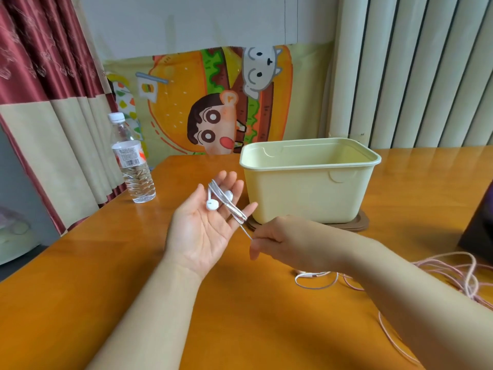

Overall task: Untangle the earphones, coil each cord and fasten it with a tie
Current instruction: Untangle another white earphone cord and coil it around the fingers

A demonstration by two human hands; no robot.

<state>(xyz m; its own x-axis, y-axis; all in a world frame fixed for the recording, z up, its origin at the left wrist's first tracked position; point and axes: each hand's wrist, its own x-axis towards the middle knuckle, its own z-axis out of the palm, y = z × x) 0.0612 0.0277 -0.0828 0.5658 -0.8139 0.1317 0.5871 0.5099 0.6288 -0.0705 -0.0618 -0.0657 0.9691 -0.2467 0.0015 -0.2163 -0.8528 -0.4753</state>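
Observation:
My left hand (205,222) is held palm up above the table with its fingers spread. White earphones (213,203) lie across those fingers, both earbuds on the palm side, and the white cord is wound in several turns around the fingers. My right hand (280,240) pinches the free stretch of that cord just below the left little finger. A second, pink earphone cord (450,273) lies loose and tangled on the table at the right, partly hidden behind my right forearm.
A pale yellow plastic tub (309,182) stands on a brown mat behind my hands. A clear water bottle (133,161) stands at the table's left edge. A dark object (477,231) sits at the right edge. The orange wooden table (240,316) stretches out in front.

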